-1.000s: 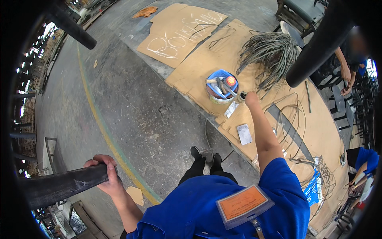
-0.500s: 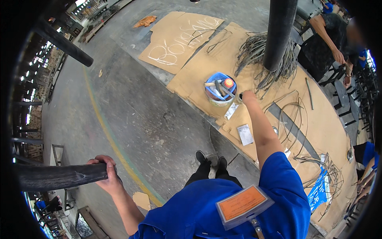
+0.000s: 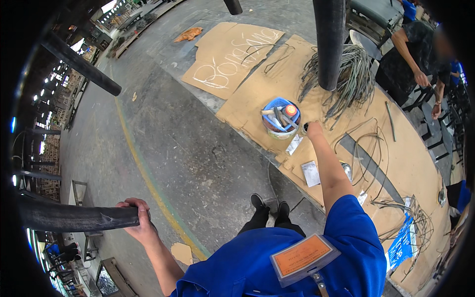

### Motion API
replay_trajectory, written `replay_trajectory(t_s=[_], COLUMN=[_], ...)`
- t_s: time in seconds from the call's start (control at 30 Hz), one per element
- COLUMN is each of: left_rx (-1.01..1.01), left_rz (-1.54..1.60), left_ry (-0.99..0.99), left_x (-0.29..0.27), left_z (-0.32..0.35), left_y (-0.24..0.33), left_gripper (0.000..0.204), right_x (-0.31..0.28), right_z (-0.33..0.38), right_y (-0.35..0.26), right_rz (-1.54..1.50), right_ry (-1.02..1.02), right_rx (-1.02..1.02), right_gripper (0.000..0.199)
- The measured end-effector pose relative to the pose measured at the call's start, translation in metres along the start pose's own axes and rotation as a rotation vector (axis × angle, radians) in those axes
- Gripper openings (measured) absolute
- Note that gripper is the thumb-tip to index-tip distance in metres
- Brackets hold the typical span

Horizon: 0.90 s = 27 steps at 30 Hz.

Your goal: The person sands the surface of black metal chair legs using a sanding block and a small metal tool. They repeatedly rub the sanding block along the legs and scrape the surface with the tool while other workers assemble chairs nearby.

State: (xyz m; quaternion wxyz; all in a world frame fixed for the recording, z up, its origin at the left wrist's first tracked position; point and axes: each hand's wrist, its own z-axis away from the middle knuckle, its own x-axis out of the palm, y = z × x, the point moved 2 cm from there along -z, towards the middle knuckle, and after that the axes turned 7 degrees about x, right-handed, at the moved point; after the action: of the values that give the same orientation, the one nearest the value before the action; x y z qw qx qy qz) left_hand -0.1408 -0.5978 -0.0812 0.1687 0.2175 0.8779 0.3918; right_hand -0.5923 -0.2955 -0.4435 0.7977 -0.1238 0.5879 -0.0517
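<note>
My left hand (image 3: 140, 218) is wrapped round the end of a thick, dark grey rounded post (image 3: 79, 217) that comes in from the left. My right hand (image 3: 314, 130) reaches over the cardboard-covered table (image 3: 247, 119), fingers closed at a small round pot with a dark mouth (image 3: 305, 127). What they pinch is too small to make out. Just left of it stands a clear tub with a blue basket rim (image 3: 267, 106), holding tools and a red-capped bottle (image 3: 290, 110). A folded white paper (image 3: 294, 144) and a pale grey sheet or pad (image 3: 311, 173) lie nearer me.
More dark posts (image 3: 330, 44) (image 3: 84, 67) jut into view. A bundle of grey strands (image 3: 354, 74) lies at the table's far side, loose coils (image 3: 371, 148) and a blue printed bag (image 3: 403, 237) to the right. A co-worker (image 3: 413, 54) handles dark furniture at far right.
The whole view has shifted slightly, bringing the table a little lower and to the right. Both hands keep their places, the left on the post, the right by the small pot.
</note>
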Motion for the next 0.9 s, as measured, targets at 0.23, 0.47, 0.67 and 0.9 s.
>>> replay_trajectory(t_s=[0.23, 0.47, 0.67, 0.9], left_rx=[0.006, 0.027, 0.002, 0.019], left_rz=[-0.002, 0.01, 0.008, -0.035], left_ry=[-0.006, -0.023, -0.007, 0.001], left_x=[0.0, 0.006, 0.008, 0.003], left_z=[-0.006, -0.006, -0.005, -0.006], left_y=[-0.006, -0.007, -0.006, -0.006], left_gripper=[0.035, 0.034, 0.036, 0.036], right_x=[-0.004, 0.001, -0.002, -0.006], right_z=[0.012, 0.007, 0.007, 0.012], right_y=[0.002, 0.008, 0.013, 0.014], right_rz=[-0.098, -0.062, -0.076, -0.084], right_ry=[0.079, 0.008, 0.014, -0.019], right_rx=[0.029, -0.015, -0.003, 0.011], right_gripper=[0.026, 0.028, 0.035, 0.038])
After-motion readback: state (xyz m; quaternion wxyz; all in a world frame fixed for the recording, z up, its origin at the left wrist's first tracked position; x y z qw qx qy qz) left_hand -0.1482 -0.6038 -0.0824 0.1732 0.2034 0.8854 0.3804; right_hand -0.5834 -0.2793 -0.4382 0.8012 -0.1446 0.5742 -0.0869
